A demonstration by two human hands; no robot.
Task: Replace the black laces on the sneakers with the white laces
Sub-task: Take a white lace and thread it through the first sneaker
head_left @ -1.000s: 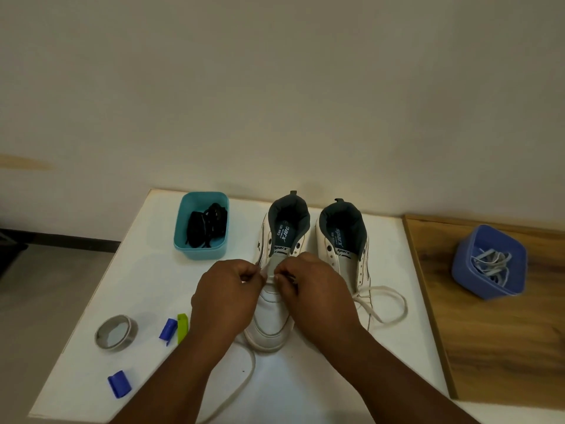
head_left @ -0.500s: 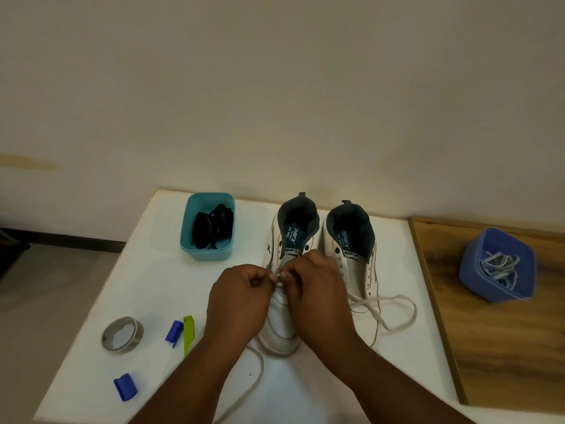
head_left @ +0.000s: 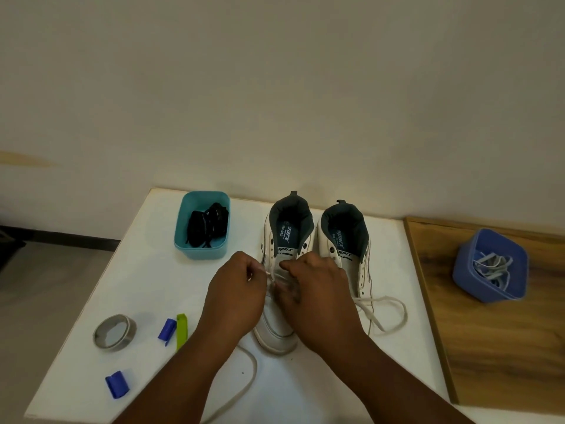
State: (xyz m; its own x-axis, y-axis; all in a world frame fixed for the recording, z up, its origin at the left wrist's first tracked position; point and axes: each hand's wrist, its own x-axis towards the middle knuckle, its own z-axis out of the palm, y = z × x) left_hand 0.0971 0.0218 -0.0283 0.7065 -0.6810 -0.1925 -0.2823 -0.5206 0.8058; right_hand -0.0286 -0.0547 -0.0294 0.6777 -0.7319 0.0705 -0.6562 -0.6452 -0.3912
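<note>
2 white sneakers stand side by side on the white table (head_left: 305,393): the left sneaker (head_left: 284,240) under both hands, the right sneaker (head_left: 348,240) beside it. The left hand (head_left: 237,296) pinches a white lace (head_left: 269,274) tip; the right hand (head_left: 315,289) curls over the eyelets, its grip hidden. 1 teal bin (head_left: 183,240) holds black laces (head_left: 208,224); 1 blue bin (head_left: 464,270) holds more white laces (head_left: 492,264).

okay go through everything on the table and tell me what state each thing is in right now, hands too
left sneaker: partly laced in white
right sneaker: white lace loose beside it
left hand: pinching the white lace tip
right hand: fingers curled at the eyelets
teal bin: holds black laces
blue bin: holds white laces
tape roll: lying flat
</note>
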